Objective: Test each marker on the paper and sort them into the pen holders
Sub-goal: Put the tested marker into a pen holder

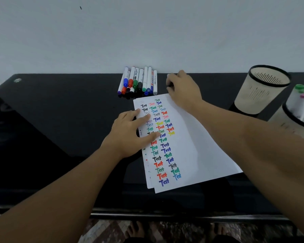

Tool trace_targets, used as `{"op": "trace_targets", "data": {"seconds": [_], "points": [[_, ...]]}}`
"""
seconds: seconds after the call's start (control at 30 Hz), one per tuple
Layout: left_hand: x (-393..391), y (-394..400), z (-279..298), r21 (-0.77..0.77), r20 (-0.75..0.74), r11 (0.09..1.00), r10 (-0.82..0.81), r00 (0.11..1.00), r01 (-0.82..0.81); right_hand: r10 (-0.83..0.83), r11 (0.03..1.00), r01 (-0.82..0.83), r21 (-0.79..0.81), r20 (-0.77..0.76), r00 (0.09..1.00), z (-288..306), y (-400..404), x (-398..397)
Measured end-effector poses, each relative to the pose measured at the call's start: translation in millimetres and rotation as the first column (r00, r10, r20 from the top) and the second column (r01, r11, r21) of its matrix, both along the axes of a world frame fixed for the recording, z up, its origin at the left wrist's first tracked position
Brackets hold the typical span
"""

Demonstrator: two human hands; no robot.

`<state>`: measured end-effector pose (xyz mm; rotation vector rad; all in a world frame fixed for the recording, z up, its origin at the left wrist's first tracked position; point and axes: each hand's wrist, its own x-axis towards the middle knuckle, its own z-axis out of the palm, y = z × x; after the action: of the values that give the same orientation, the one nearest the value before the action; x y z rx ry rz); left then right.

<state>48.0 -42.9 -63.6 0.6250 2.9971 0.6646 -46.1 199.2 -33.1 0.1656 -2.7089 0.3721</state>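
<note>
Black glossy desk [51, 130] takes up most of the view, pushed against a pale wall [147, 32]. On it, a small stack of white paper [191, 146] sits a bit skewed, the top sheet covered down its left part in columns of "Test" scribbles in black, red, green, blue and a couple of yellow. Off to the right there are two beige pen holders with dark rims: the far pen holder [260, 90] stands tilted in this wide view, and the near pen holder [298, 123], cut off by the frame edge, already has some markers with green and pink caps in it. Both forearms reach in from the bottom corners. Left hand [130, 132] lies flat on the left edge of the paper, fingers straight and spread, pressing the sheets down. Right hand [184, 88] is stretched out past the top corner of the paper, near the wall, fingers curled in around something small and dark, honestly can't tell what. Just left of it, the bunch of markers [139, 81] lies side by side by the wall, caps toward the paper.
</note>
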Motion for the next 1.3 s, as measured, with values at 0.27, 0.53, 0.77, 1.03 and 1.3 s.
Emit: {"op": "trace_targets", "data": {"seconds": [0.27,0.53,0.77,1.03,1.3], "points": [[2.2,1.3,4.0,-0.014,-0.006,1.0,-0.001,1.0,0.001,0.203,0.977,-0.179,0.113,-0.265,0.942,21.4,14.3,48.0],[5.4,0.9,6.2,0.034,-0.027,0.999,0.009,1.0,-0.008,0.304,0.895,-0.298,0.332,0.037,0.952,39.1,3.0,105.3],[6.4,-0.9,1.0,0.087,-0.169,0.996,0.003,0.986,0.011,0.281,0.946,-0.318,0.063,0.329,0.901,18.5,-3.0,127.6],[7.1,-1.8,-2.1,0.085,-0.289,0.991,-0.07,0.955,0.099,0.191,0.902,-0.302,0.31,0.341,0.92,10.7,-7.7,125.5],[9.0,-1.7,-1.6,0.058,-0.379,0.98,-0.156,0.912,0.192,0.216,0.894,-0.305,0.328,0.28,0.935,9.2,-22.1,122.3]]}}
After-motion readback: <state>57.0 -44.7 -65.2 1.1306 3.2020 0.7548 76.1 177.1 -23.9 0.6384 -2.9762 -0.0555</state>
